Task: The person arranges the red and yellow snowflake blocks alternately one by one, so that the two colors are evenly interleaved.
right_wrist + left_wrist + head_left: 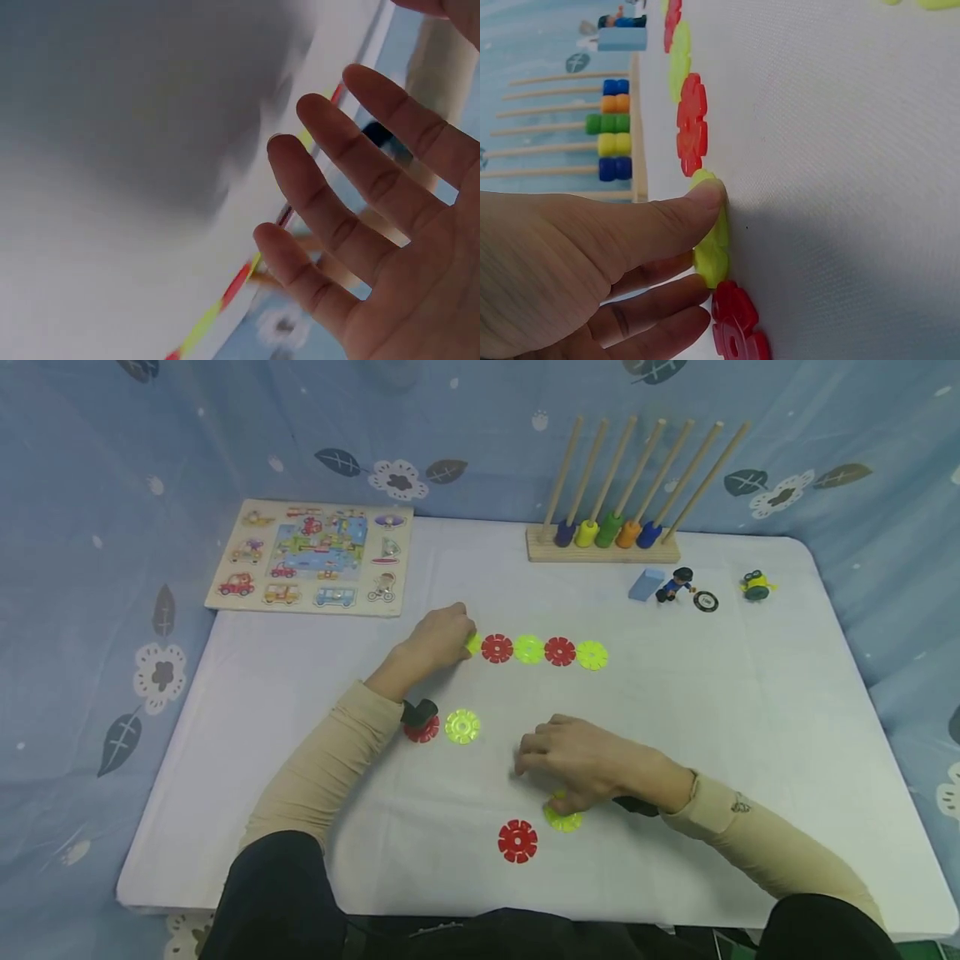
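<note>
My left hand (pixel 437 637) is at the left end of a row of flower-shaped plastic discs. Its thumb and fingers pinch a yellow disc (pixel 713 255) by the edges. A red disc (pixel 738 324) lies beside it in the left wrist view, hidden in the head view. To the right, the row continues with a red disc (pixel 497 648), a yellow-green one (pixel 528 649), a red one (pixel 560 652) and a yellow one (pixel 592 655). My right hand (pixel 581 762), fingers extended and apart, hovers with its thumb over a yellow disc (pixel 562 820); contact is unclear.
Loose discs, red (pixel 517 842), yellow (pixel 462 727) and red (pixel 422 731), lie nearer me. A wooden puzzle board (pixel 397 560) stands back left. A peg stand (pixel 600 555) with coloured beads, a blue block (pixel 647 585), a toy figure (pixel 677 583) and a green-yellow toy (pixel 756 586) are behind right.
</note>
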`<action>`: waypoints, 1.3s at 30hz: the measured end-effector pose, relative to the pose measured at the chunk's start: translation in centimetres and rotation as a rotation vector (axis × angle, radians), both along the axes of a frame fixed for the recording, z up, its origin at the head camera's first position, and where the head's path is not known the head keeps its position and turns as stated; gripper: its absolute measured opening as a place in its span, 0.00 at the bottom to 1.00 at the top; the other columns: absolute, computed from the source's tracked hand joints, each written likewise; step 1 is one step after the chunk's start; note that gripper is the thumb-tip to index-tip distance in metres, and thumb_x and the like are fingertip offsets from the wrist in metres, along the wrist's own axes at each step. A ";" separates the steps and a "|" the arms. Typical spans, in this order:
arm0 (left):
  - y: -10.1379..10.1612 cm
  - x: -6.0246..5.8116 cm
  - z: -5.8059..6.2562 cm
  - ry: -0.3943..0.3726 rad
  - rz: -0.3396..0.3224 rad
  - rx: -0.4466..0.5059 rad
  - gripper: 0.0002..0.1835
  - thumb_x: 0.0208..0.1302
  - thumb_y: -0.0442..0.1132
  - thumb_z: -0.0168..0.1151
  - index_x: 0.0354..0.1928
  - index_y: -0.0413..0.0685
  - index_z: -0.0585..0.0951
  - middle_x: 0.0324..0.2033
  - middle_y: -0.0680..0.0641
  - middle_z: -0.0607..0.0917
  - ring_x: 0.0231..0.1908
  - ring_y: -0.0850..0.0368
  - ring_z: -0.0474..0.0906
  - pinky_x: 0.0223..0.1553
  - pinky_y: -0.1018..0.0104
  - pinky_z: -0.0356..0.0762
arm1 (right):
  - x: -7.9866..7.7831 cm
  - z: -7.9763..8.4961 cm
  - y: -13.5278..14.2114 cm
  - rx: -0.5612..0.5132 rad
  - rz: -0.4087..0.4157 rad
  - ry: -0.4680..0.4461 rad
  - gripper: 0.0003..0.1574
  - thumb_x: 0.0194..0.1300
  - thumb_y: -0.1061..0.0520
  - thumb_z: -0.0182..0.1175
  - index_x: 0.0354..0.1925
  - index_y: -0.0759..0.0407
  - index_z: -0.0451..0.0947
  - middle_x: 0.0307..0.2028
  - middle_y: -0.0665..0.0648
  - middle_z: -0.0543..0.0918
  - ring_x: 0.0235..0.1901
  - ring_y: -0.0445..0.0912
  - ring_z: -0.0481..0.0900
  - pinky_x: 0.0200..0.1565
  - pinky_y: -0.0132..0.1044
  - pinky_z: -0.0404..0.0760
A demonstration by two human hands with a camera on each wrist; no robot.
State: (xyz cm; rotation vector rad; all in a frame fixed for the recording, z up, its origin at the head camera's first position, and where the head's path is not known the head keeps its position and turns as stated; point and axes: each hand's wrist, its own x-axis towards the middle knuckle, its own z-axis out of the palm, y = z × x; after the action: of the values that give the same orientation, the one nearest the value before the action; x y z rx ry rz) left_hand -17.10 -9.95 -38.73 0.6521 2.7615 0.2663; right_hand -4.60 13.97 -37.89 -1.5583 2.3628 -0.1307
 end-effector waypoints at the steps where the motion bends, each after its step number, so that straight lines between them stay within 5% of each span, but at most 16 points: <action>1: 0.0 0.0 0.0 -0.003 -0.001 0.001 0.18 0.58 0.39 0.69 0.49 0.40 0.83 0.42 0.44 0.78 0.40 0.51 0.75 0.47 0.60 0.77 | 0.5 0.0 -0.4 -0.001 0.030 0.002 0.33 0.47 0.38 0.72 0.52 0.43 0.79 0.49 0.46 0.82 0.47 0.43 0.79 0.56 0.45 0.76; 10: 0.0 -0.1 -0.2 -0.010 0.002 -0.010 0.17 0.58 0.39 0.68 0.49 0.41 0.83 0.42 0.45 0.78 0.40 0.52 0.75 0.46 0.60 0.77 | 3.9 -1.4 -3.0 -0.022 0.307 0.091 0.34 0.45 0.37 0.70 0.52 0.40 0.77 0.47 0.46 0.77 0.40 0.39 0.75 0.47 0.35 0.76; 19: 0.2 0.0 0.4 -0.014 0.012 -0.024 0.18 0.59 0.40 0.68 0.50 0.40 0.83 0.44 0.44 0.78 0.42 0.51 0.75 0.48 0.60 0.77 | 4.7 -2.1 -3.4 -0.048 0.368 0.204 0.26 0.48 0.43 0.68 0.47 0.45 0.78 0.43 0.47 0.75 0.31 0.40 0.73 0.43 0.33 0.78; 32: 0.2 -0.1 -0.2 -0.005 0.013 -0.027 0.18 0.58 0.40 0.69 0.49 0.41 0.82 0.42 0.45 0.78 0.41 0.52 0.75 0.47 0.60 0.76 | 4.9 -1.7 -3.5 -0.014 0.331 0.254 0.22 0.51 0.44 0.65 0.45 0.48 0.76 0.44 0.47 0.76 0.32 0.40 0.76 0.40 0.33 0.78; 35: 0.3 -0.1 -0.2 -0.008 0.008 -0.020 0.18 0.58 0.40 0.69 0.49 0.41 0.82 0.42 0.45 0.78 0.41 0.52 0.74 0.47 0.60 0.76 | 3.7 -0.7 -3.0 0.001 0.260 0.229 0.26 0.50 0.42 0.68 0.46 0.49 0.76 0.44 0.48 0.77 0.33 0.41 0.76 0.40 0.34 0.79; 39: 0.2 -0.1 -0.1 -0.003 0.009 -0.026 0.17 0.58 0.40 0.69 0.48 0.41 0.83 0.41 0.44 0.77 0.40 0.52 0.73 0.46 0.60 0.75 | 0.0 0.8 -1.5 0.006 0.046 0.122 0.34 0.47 0.43 0.73 0.51 0.49 0.75 0.48 0.50 0.78 0.41 0.44 0.78 0.48 0.40 0.80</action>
State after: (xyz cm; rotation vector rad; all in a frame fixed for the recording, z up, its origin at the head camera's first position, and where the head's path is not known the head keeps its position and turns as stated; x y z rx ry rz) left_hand -17.18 -9.71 -38.86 0.6324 2.7610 0.2323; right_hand -4.64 12.50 -37.06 -1.6611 2.4135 -0.0186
